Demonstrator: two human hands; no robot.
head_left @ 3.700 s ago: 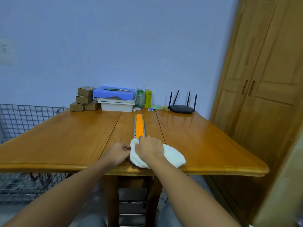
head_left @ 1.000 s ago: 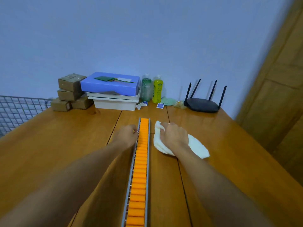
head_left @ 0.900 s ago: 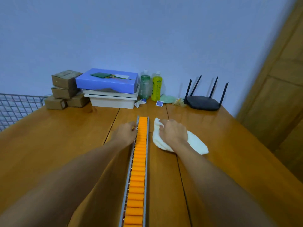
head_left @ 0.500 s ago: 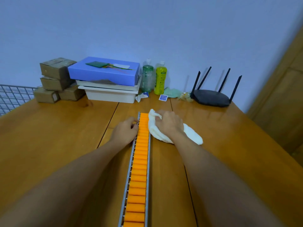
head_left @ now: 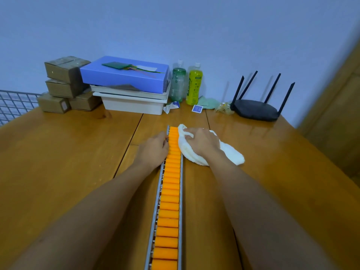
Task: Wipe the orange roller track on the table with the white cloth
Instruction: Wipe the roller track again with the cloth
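Note:
The orange roller track in a grey metal rail runs straight away from me down the middle of the wooden table. My right hand presses the bunched white cloth against the track's right side close to its far end. The cloth's front tip laps onto the last rollers. My left hand rests against the rail's left edge opposite, fingers curled on the metal.
Along the back wall stand stacked cardboard boxes, a blue box on white trays, two bottles, a green rag and a black router. A wire grid is at left, a wooden cabinet at right.
My head has moved forward over the table. My right hand slid the cloth along the track from its near end to its far end, and my left hand followed along the rail.

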